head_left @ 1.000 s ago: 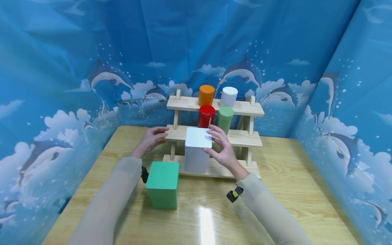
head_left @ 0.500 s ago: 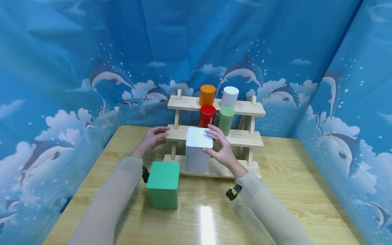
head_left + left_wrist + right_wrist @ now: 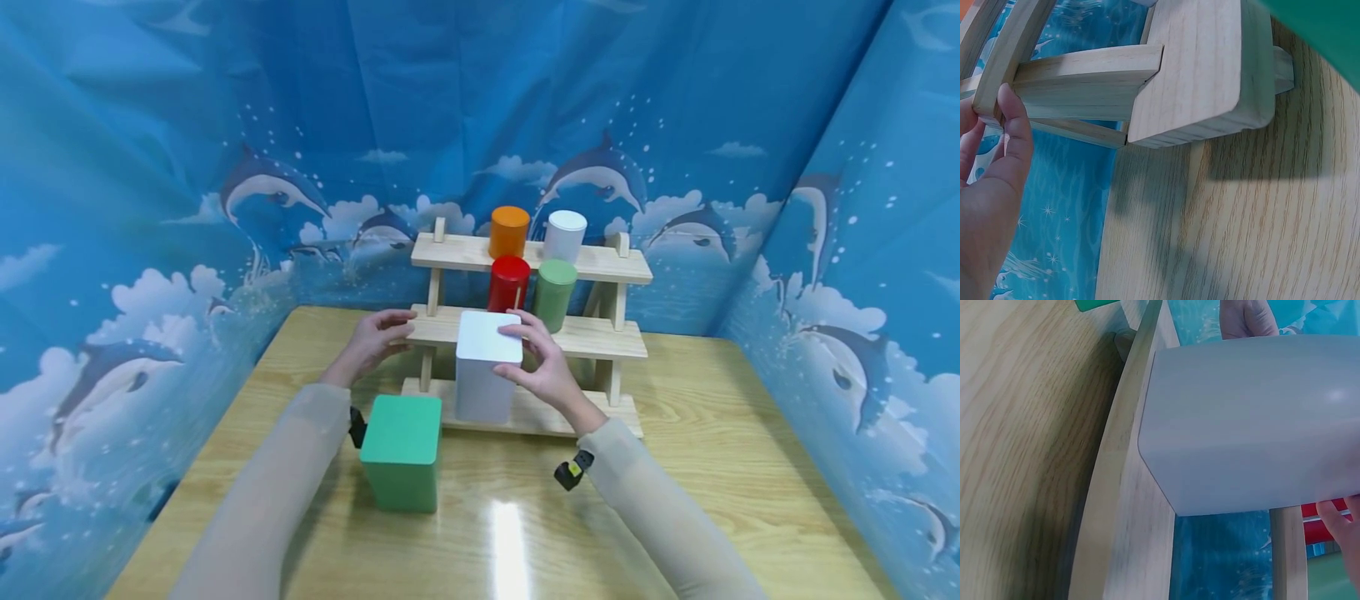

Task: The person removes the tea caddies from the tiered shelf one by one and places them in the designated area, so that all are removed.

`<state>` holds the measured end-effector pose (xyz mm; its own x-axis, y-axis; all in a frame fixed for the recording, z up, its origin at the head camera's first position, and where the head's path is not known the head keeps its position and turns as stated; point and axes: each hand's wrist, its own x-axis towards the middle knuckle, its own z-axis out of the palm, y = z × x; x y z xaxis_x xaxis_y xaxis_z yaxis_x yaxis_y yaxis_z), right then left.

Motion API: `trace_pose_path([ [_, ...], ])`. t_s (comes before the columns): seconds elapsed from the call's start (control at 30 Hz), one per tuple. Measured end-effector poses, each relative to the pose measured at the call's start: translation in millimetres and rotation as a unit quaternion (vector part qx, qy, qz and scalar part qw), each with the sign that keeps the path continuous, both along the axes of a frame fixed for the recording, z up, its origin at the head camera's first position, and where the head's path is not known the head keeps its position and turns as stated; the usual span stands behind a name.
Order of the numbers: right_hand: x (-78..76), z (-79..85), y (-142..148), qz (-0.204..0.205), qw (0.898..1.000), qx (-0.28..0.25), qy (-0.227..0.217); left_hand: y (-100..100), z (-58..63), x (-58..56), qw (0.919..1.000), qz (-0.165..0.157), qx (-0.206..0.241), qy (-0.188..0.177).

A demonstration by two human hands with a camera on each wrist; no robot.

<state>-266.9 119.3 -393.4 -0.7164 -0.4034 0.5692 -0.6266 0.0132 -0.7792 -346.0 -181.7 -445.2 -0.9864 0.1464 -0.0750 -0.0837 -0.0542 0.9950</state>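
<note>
Pinching wooden rack (image 3: 600, 337) at its left end, left hand (image 3: 372, 340); right hand (image 3: 546, 368) grips white box (image 3: 482, 390) on rack's bottom shelf, and a hard backward push might topple red cylinder (image 3: 508, 281) behind.

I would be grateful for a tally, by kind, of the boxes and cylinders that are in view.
Boxes: 2 (white box, green box)
Cylinders: 4 (orange cylinder, white cylinder, red cylinder, light green cylinder)
Total: 6
</note>
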Motion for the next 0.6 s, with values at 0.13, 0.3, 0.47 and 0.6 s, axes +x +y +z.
trace_pose_path([
  [0.13, 0.8, 1.0, -0.8, -0.006, 1.0, 0.002, 0.002, 0.8, 0.8, 0.3, 1.0, 0.001, 0.002, -0.002],
  [0.3, 1.3, 1.0, -0.7, -0.009, 1.0, 0.006, -0.001, 0.8, 0.7, 0.0, 1.0, -0.001, 0.004, -0.003],
  [0.47, 1.4, -0.1, 0.0, -0.011, 1.0, 0.017, -0.013, 0.4, -0.8, -0.2, 1.0, -0.002, 0.005, -0.005],
  [0.6, 2.3, 0.2, -1.5, -0.025, 0.999, 0.028, -0.015, 0.4, -1.6, -0.5, 0.9999, 0.003, 0.008, -0.006],
])
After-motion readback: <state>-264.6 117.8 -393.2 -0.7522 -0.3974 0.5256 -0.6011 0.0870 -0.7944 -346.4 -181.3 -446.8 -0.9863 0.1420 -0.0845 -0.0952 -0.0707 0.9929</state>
